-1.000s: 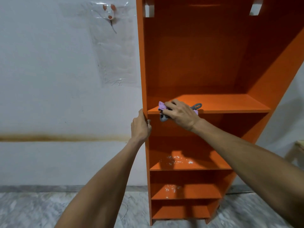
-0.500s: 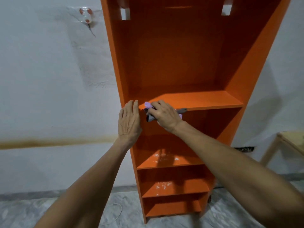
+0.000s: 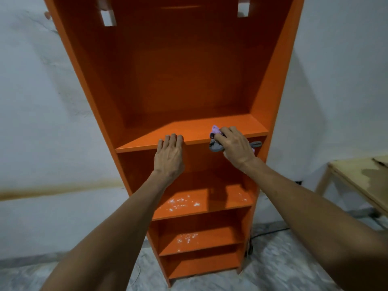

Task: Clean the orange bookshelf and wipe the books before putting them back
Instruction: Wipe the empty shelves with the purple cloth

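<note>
— What's on the shelves?

— The orange bookshelf [image 3: 189, 70] stands upright against the wall [image 3: 52, 101]. On its upper shelf [image 3: 189, 133] there is only my cloth [image 3: 215, 131], purple and grey, bunched at the front edge near the right end. The next shelf down carries white specks [image 3: 180, 203], and the one below it has a few more. The lowest one I see only in shadow.

— And your hands?

— My right hand [image 3: 235, 145] grips the cloth, fingers curled round it. My left hand [image 3: 169, 156] lies flat, fingers straight, tips over the shelf's front edge near the middle.

— Different from half a second ago?

— Yes. Then the cloth was at the left end and my left hand was on the left side panel. Both are further right now.

— Anything around?

— A wooden worktop [image 3: 357, 181] stands to the right, apart from the bookshelf. A dark cable [image 3: 270, 232] runs over the marbled floor [image 3: 283, 259] by its base. A brown streak [image 3: 52, 189] crosses the wall on the left.
</note>
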{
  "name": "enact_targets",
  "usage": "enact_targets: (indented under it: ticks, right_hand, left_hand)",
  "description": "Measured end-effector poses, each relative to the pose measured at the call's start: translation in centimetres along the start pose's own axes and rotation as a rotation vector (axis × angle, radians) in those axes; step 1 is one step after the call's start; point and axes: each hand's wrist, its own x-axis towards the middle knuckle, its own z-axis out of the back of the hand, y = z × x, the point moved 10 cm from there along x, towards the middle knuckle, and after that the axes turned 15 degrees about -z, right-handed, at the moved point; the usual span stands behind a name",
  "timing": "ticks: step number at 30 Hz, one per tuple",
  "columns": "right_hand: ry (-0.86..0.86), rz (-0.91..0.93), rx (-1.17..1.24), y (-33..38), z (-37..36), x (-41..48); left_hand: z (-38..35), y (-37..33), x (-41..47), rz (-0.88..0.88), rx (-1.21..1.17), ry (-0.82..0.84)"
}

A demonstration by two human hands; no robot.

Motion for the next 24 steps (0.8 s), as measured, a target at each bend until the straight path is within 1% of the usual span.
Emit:
enact_targets:
  ticks: [4,8,11,12,13,14,16,18,21,24]
  right_hand:
    - [-0.017,-0.095,-0.031,-5.2,1.1,-0.9]
    - [-0.008,-0.247,-0.060,-10.7,2.5,-1.8]
    - [-0.009,-0.428,0.036,-13.4,3.3,-2.3]
    - [-0.023,-0.493,0.068,-13.7,3.3,-2.6]
    - [-0.032,-0.520,0.093,-13.3,3.1,-2.7]
    - [-0.027,-0.510,0.110,-12.3,2.6,-2.8]
    - [0.020,-0.407,0.141,-9.3,1.3,-2.7]
    - [0.104,-0.305,0.171,-6.5,0.3,-2.5]
    - [0.236,-0.201,0.168,-3.6,-1.9,-3.7]
    - [0.313,-0.183,0.172,-2.2,-4.8,-6.2]
  left_hand:
    - [-0.4,-3.6,2.2,-0.020,-0.004,0.012]
    - [-0.9,-4.7,2.9,0.008,0.001,0.030]
    - [-1.3,-4.7,3.1,0.023,0.006,0.045]
    - [-1.3,-4.7,3.2,0.026,0.009,0.050]
    - [-1.4,-4.8,3.2,0.032,0.011,0.053]
    - [-1.4,-4.8,3.3,0.036,0.011,0.058]
    - [-1.4,-4.9,3.3,0.037,0.011,0.063]
    - [-1.1,-5.0,3.1,0.024,0.006,0.045]
    - [-0.9,-5.1,2.1,0.012,-0.008,0.020]
    - [-0.9,-5.3,0.0,0.006,0.002,-0.071]
